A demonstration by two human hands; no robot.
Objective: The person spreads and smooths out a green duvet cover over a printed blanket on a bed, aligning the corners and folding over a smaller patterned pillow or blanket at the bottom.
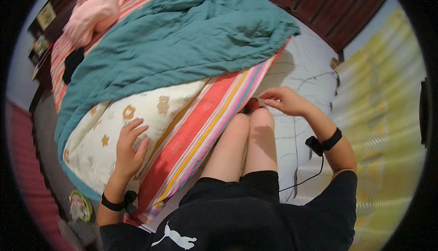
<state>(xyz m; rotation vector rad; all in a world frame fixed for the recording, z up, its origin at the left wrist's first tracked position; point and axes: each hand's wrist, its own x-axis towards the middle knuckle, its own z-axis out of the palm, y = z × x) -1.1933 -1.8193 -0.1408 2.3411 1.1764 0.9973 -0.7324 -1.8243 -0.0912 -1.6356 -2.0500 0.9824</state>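
My left hand point(131, 146) hovers over or rests lightly on the cream underside point(113, 128) of a quilt, printed with brown bears and stars; contact is hard to tell. Its fingers are spread and hold nothing. The quilt's teal side point(184, 42) spreads, wrinkled, across the bed, and its near part is turned back to show the cream face. Along the near side runs the red striped bed sheet point(205, 114), uncovered. My right hand point(285, 100) is in the air beyond my knees, right of the bed's edge. Its fingers are bent, thumb apart, with nothing in them.
A pink bundle of cloth point(94, 15) and a black cloth point(72, 66) lie on the bed's far left. Dark wooden panelling point(318, 4) stands at the back right. A yellow curtain point(383, 121) hangs at right. A green-rimmed bin point(80, 206) stands at lower left.
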